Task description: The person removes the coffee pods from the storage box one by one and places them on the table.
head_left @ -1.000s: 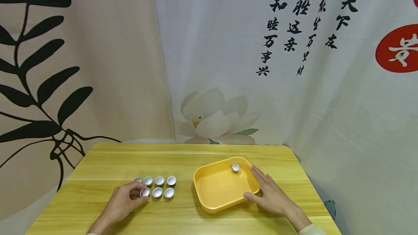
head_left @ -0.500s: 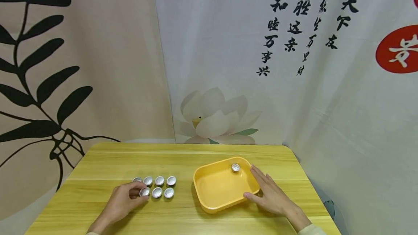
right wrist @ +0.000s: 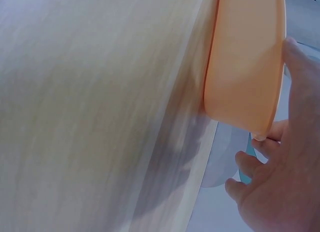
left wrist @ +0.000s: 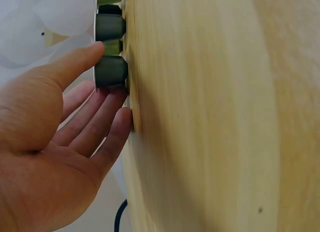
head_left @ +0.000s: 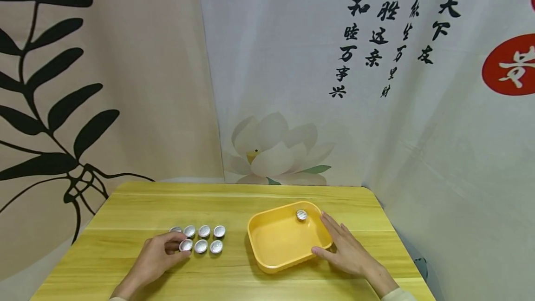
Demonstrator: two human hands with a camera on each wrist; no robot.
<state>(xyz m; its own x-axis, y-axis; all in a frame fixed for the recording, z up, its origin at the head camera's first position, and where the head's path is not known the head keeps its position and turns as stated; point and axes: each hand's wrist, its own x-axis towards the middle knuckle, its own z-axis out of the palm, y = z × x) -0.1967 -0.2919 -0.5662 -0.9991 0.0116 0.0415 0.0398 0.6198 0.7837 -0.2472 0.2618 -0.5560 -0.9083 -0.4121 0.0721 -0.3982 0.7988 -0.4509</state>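
Head view. Wooden table (head_left: 138,208) in front of printed cloth backdrops. Left of centre, seven small round capsules with silvery foil tops in two rows, four behind and three in front. Left hand (head_left: 156,257) lies at the near-left end of the group; thumb and fingertips close around the end capsule of the front row (head_left: 185,245), a pinch, the capsule still standing on the wood, just beside its neighbour (head_left: 201,245). Right of centre, a shallow yellow tray (head_left: 267,264), rounded corners, set at a slight angle. One more foil-topped capsule (head_left: 301,214) sits inside it at the far right corner. Right hand (head_left: 344,252) lies flat along the tray's right wall, fingers straight and together, thumb against the near right corner; gripping nothing.

Left wrist view. Table runs upright through the frame. Pinched capsule (left wrist: 110,71) seen side-on: dark green-grey body, thin silver rim, short tapered cup shape. Thumb touches its top edge, fingers (left wrist: 102,117) loosely curved at its other side, tips reaching the wood. More capsules (left wrist: 110,26) lined up beyond it, one paler green.

Right wrist view. Tray's outer wall (right wrist: 245,62) fills the upper right, smooth, pale orange-yellow, resting on the table. Thumb (right wrist: 302,82) pressed to its rim, fingers extended past the table's edge.
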